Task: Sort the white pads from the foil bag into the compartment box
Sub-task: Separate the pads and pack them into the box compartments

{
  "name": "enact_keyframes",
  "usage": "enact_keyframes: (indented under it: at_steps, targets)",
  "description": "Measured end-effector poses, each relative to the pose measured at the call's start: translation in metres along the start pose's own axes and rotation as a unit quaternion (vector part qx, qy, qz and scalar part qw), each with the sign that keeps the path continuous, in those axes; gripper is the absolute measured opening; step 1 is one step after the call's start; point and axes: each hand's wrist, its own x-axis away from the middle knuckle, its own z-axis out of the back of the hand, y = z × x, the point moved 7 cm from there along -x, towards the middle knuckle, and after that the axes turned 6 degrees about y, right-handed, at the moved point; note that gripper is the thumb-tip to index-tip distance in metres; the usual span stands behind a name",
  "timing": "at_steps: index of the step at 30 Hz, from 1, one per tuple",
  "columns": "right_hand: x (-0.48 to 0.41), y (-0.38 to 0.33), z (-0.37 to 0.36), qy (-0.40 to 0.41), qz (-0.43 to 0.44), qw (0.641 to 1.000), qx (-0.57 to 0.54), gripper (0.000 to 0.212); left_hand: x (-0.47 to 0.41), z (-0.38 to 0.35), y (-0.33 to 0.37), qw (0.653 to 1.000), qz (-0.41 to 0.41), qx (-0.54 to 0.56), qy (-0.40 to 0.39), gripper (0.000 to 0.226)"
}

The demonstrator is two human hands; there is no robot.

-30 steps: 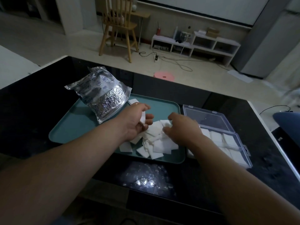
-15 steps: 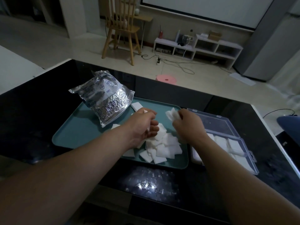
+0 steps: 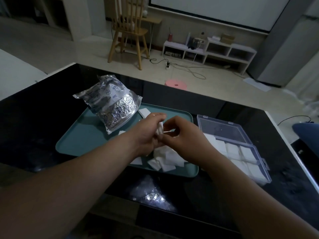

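Observation:
A crumpled foil bag [image 3: 112,102] lies on the back left of a teal tray [image 3: 82,140]. Several white pads [image 3: 165,159] are heaped on the tray's front right part. My left hand [image 3: 148,133] and my right hand [image 3: 183,135] meet above the heap, and both pinch a small stack of white pads [image 3: 159,129] between them. Right of the tray stands the clear compartment box [image 3: 259,163] with its lid open toward the back; white pads fill several of its compartments.
The tray and box sit on a glossy black table [image 3: 34,131] whose right edge runs close beside the box. Another white pad [image 3: 144,112] lies by the bag. Beyond the table are a wooden chair [image 3: 127,31], a pink stool [image 3: 176,84] and low white shelves [image 3: 207,49].
My right hand lifted pads off the heap, then moved left to meet my left hand; both hands now hold the stack together above the tray.

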Motion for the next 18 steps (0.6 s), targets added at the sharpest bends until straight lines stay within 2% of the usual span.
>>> enact_keyframes:
  at_steps: [2,4,8,11,14,16,18]
  targets:
    - [0.000,-0.001,0.004,0.017,0.042,0.998,0.052,0.036,-0.003,0.002,-0.002,0.999,0.028,-0.004,-0.015,0.018]
    - [-0.001,-0.002,0.005,0.022,0.068,0.993,0.089,0.035,-0.005,0.000,-0.007,0.997,0.059,-0.009,-0.045,0.021]
    - [-0.003,-0.001,0.007,0.023,0.089,0.990,0.106,0.030,-0.002,-0.006,-0.011,0.994,0.075,-0.016,-0.083,0.022]
    - [-0.007,0.005,0.016,0.041,0.044,0.998,0.030,0.028,-0.003,-0.002,-0.004,0.997,0.045,-0.014,-0.058,0.008]
    - [-0.014,0.025,0.043,0.118,-0.050,0.992,-0.008,0.018,-0.011,0.010,-0.001,0.999,0.033,0.002,0.003,0.006]
    - [-0.014,0.040,0.050,0.113,-0.094,0.989,0.030,0.014,-0.014,0.017,-0.001,0.999,0.027,-0.020,0.025,0.006]
    - [-0.013,0.051,0.044,0.054,-0.091,0.989,0.102,0.015,-0.016,0.019,-0.002,0.998,0.024,-0.042,0.032,0.008]
